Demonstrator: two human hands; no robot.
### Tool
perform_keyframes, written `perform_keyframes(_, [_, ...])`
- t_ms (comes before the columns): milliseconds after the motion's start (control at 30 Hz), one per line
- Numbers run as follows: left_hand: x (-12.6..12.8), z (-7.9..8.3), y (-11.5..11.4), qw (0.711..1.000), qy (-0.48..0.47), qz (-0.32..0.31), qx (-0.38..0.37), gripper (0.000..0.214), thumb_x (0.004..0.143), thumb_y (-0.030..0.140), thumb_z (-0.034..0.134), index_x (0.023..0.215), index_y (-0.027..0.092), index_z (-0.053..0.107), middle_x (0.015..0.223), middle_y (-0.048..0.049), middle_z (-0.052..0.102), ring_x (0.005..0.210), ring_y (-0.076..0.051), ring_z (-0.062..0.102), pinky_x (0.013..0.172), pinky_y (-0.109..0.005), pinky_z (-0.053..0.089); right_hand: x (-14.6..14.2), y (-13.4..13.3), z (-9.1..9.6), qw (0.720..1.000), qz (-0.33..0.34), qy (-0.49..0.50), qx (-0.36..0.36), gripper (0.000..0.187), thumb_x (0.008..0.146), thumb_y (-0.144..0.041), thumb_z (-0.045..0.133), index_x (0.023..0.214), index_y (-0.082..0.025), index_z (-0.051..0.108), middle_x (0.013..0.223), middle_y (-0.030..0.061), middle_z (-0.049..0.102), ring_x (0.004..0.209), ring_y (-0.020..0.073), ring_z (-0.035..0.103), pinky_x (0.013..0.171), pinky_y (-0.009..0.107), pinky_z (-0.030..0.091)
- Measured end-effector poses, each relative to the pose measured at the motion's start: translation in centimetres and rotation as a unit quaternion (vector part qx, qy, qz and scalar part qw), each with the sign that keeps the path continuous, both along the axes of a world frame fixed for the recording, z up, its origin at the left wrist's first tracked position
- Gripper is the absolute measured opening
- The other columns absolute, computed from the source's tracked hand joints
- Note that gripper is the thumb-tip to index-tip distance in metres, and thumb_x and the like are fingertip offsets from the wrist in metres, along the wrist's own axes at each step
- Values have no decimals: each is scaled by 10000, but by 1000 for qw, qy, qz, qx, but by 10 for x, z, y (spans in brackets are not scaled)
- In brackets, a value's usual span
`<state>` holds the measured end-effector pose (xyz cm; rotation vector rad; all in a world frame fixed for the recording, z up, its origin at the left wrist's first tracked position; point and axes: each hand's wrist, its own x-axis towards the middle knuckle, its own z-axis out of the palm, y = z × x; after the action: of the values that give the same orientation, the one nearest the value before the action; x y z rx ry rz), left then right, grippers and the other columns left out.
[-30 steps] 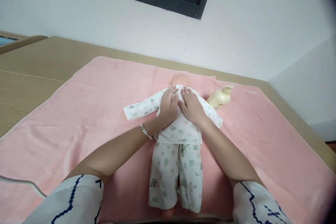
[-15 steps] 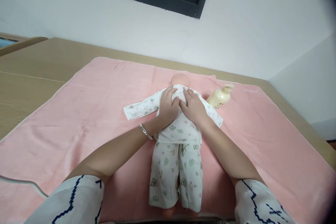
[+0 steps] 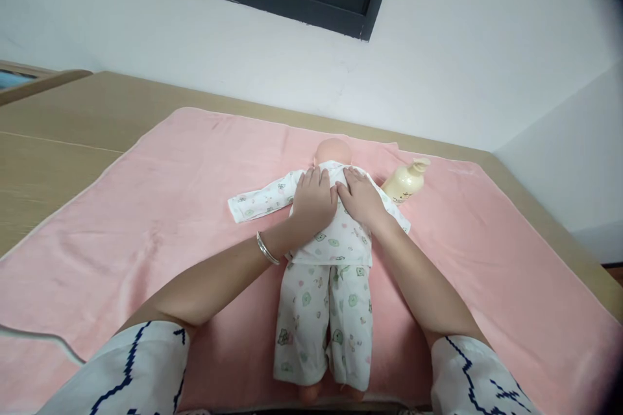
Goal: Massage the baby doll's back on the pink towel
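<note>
A baby doll (image 3: 331, 246) in white pyjamas with a small green and pink print lies with its head away from me and its feet at the near edge. The back of its bald head shows, so it seems to be face down. My left hand (image 3: 314, 202), with a silver bangle at the wrist, rests flat on the left of its upper back. On the right of the upper back lies my right hand (image 3: 361, 198), palm down with fingers stretched out. The thumbs come close together at the middle. Both hands hold nothing.
Under the doll a pink blanket (image 3: 185, 181) covers much of the wooden table (image 3: 58, 142). A cream pump bottle (image 3: 403, 183) leans beside the doll's right sleeve. A pale cable (image 3: 43, 336) lies at lower left. Behind are a white wall and a dark window frame (image 3: 335, 19).
The fingers of my left hand have drawn closer together and turned to point more straight ahead. My right hand has shifted slightly, still on the doll's back. The doll stays in place.
</note>
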<state>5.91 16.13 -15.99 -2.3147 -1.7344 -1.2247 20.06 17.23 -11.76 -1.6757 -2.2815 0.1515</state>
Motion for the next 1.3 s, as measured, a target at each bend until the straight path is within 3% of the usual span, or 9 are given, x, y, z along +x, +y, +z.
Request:
perform_keyframes(133, [-2, 0, 2, 1000, -2, -11, -17, 463, 959, 260, 406, 1349, 62, 557, 1442, -243, 557, 1401, -383, 473, 1190, -585, 335, -1, -1, 0, 1000, 2, -19, -2, 602, 1048, -351, 272, 1564, -47, 336, 1634, 226, 328, 1535, 348, 296, 1231, 585, 240])
perform_keyframes(233, [-13, 4, 18, 998, -7, -30, -53, 431, 938, 292, 440, 1297, 114, 600, 1372, -199, 617, 1327, -356, 534, 1176, -569, 364, -8, -11, 3, 999, 3, -44, 19, 562, 1053, -342, 273, 1559, -121, 378, 1598, 196, 414, 1499, 349, 367, 1209, 583, 276])
perform_keyframes(433, [-12, 9, 12, 998, 35, -2, -43, 409, 969, 281, 402, 1272, 95, 602, 1334, -222, 623, 1288, -369, 547, 1136, -582, 384, -20, -31, 11, 991, -16, -113, 65, 541, 1048, -269, 242, 1427, 4, 515, 1359, 282, 623, 1331, 361, 558, 1152, 504, 365])
perform_keyframes(633, [-6, 11, 6, 999, 43, -23, -18, 402, 953, 201, 372, 1264, 117, 612, 1344, -196, 640, 1306, -342, 552, 1118, -543, 410, -5, -7, 6, 997, 16, -78, -1, 583, 1055, -353, 276, 1563, -80, 363, 1622, 207, 365, 1510, 349, 348, 1215, 518, 299])
perform_keyframes(700, [-9, 12, 12, 999, 26, -25, -35, 410, 932, 215, 408, 1278, 134, 612, 1365, -171, 637, 1313, -327, 551, 1143, -530, 395, -5, -8, 6, 997, 13, -79, 1, 590, 1057, -364, 263, 1574, -89, 344, 1626, 208, 357, 1513, 357, 341, 1221, 542, 282])
perform_keyframes(933, [-16, 18, 15, 997, 48, -18, -49, 329, 910, 226, 447, 1143, 122, 654, 1147, -171, 706, 1137, -335, 624, 1051, -509, 460, -18, -53, 29, 992, 12, -127, -15, 560, 999, -243, 355, 1517, -42, 425, 1512, 253, 504, 1429, 373, 467, 1149, 497, 399])
perform_keyframes(1067, [-8, 22, 1, 995, 96, -12, -33, 326, 954, 210, 401, 1115, 96, 660, 1122, -211, 688, 1126, -356, 625, 992, -518, 486, -4, -35, 32, 995, 35, -63, -63, 487, 1015, -235, 283, 1402, -117, 554, 1445, 171, 597, 1357, 320, 550, 1107, 452, 449])
perform_keyframes(1200, [-7, 26, -6, 995, 87, -51, -22, 245, 930, 185, 451, 1036, 141, 667, 1107, -198, 685, 1158, -353, 615, 1018, -504, 490, 4, -4, 15, 998, 24, -50, -29, 557, 1039, -284, 251, 1508, -37, 421, 1596, 187, 420, 1505, 323, 362, 1231, 483, 294])
perform_keyframes(1300, [-13, 28, 3, 995, 79, -44, -46, 208, 940, 212, 446, 894, 190, 647, 968, -144, 686, 1013, -320, 651, 952, -478, 526, -1, -7, 10, 998, 14, -58, -12, 563, 1040, -272, 248, 1530, -38, 396, 1585, 184, 438, 1496, 321, 379, 1228, 482, 296])
